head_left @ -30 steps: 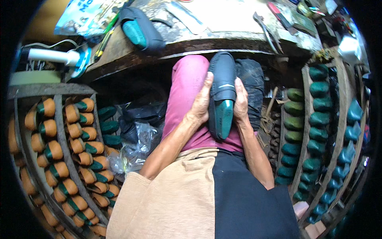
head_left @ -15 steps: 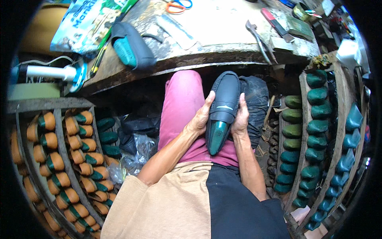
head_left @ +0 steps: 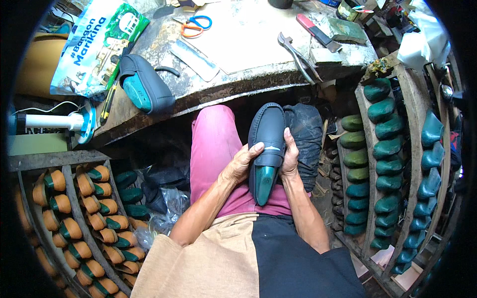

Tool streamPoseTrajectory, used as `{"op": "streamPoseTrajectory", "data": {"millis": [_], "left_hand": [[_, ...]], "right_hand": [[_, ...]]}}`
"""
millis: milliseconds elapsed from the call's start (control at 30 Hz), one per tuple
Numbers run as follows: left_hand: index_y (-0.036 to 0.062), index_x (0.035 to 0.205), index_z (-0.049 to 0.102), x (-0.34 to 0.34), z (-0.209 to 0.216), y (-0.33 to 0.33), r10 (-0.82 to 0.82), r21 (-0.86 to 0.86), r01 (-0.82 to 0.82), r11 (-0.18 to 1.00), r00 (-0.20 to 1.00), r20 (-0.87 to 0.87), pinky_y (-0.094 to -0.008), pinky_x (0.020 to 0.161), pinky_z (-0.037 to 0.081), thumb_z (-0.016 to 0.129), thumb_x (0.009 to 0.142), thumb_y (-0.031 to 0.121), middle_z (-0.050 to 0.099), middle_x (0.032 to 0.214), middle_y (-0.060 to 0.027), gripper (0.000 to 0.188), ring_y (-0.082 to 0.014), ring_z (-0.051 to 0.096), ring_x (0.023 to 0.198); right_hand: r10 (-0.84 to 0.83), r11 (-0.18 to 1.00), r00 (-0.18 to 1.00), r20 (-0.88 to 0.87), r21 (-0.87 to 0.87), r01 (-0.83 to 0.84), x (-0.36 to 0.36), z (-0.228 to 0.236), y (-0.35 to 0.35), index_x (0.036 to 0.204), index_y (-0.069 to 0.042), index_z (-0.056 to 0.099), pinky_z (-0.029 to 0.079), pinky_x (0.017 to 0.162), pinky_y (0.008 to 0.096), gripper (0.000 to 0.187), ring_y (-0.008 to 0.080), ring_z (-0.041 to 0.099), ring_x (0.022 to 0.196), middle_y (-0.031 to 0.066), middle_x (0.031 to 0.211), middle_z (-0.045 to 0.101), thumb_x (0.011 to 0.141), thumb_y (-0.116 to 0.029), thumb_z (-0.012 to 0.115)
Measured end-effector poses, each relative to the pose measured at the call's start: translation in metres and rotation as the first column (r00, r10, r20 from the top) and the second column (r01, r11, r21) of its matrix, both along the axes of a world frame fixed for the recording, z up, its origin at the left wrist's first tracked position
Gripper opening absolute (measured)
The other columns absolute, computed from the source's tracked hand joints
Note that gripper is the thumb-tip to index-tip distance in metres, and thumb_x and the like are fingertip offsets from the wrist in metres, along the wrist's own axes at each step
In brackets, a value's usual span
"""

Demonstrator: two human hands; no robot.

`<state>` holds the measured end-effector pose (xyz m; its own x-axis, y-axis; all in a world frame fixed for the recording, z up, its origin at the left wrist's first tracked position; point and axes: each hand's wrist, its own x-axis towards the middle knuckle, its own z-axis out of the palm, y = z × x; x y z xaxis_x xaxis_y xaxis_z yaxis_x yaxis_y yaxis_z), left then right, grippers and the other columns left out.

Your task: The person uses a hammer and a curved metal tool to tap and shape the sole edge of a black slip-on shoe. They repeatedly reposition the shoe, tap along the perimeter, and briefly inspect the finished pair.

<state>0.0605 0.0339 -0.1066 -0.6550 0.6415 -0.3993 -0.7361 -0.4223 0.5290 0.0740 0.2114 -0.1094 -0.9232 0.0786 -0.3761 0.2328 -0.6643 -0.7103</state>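
Note:
A dark loafer (head_left: 267, 126) rests over my lap, toe pointing away from me, with a green shoe last (head_left: 264, 181) showing in its opening. My left hand (head_left: 239, 163) grips its left side, the thumb lying on the upper near the strap. On the other side my right hand (head_left: 289, 156) closes round the edge, thumb up along the upper. The fingers under the shoe are hidden. A second dark loafer (head_left: 160, 92), also on a green last, lies at the left front edge of the workbench (head_left: 238, 82).
On the bench lie scissors (head_left: 193, 29), a flat metal strip (head_left: 195, 59), pincers (head_left: 298, 58) and a red-handled blade (head_left: 318, 33). A printed bag (head_left: 82, 69) stands at the left. Racks of orange-tan shoe pieces (head_left: 64, 203) and green lasts (head_left: 388, 149) flank my legs.
My view has shifted, so the bench sits lower in the picture. Both hands still hold the loafer; my left thumb has moved onto the upper by the strap, and the right hand sits nearer the strap.

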Motion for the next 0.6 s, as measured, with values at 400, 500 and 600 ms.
{"op": "streamPoseTrajectory", "data": {"millis": [400,500,600], "left_hand": [[-0.0037,0.149,0.064,0.005,0.005,-0.008,0.002,0.020,0.000,1.000,0.994,-0.106,-0.0369,0.101,0.063,0.085,0.099,0.056,0.077,0.129,-0.0115,0.080,-0.0199,0.077,0.113],[-0.0042,0.151,0.063,0.004,0.004,-0.010,0.025,0.051,-0.021,0.998,0.996,-0.080,-0.0378,0.102,0.064,0.084,0.101,0.053,0.077,0.131,-0.0131,0.079,-0.0212,0.077,0.115],[-0.0043,0.154,0.060,0.003,0.004,-0.009,0.032,0.082,-0.031,0.996,0.999,-0.011,-0.0395,0.104,0.065,0.081,0.104,0.052,0.076,0.135,-0.0152,0.078,-0.0230,0.078,0.118]], "right_hand": [[0.014,0.984,1.000,-0.008,-0.178,-0.015,-0.006,0.015,-0.007,0.145,0.001,0.068,0.063,0.105,0.0424,0.067,0.0258,0.079,0.113,0.0140,0.129,0.079,0.116,-0.059,0.057],[0.030,0.984,1.000,0.004,-0.175,-0.029,-0.008,0.016,-0.009,0.145,0.001,0.068,0.064,0.104,0.0424,0.067,0.0259,0.079,0.112,0.0141,0.128,0.079,0.116,-0.059,0.057],[0.043,0.984,0.999,0.010,-0.174,-0.040,-0.008,0.010,-0.010,0.145,0.001,0.068,0.064,0.104,0.0424,0.067,0.0261,0.079,0.112,0.0143,0.128,0.079,0.116,-0.059,0.058]]}}
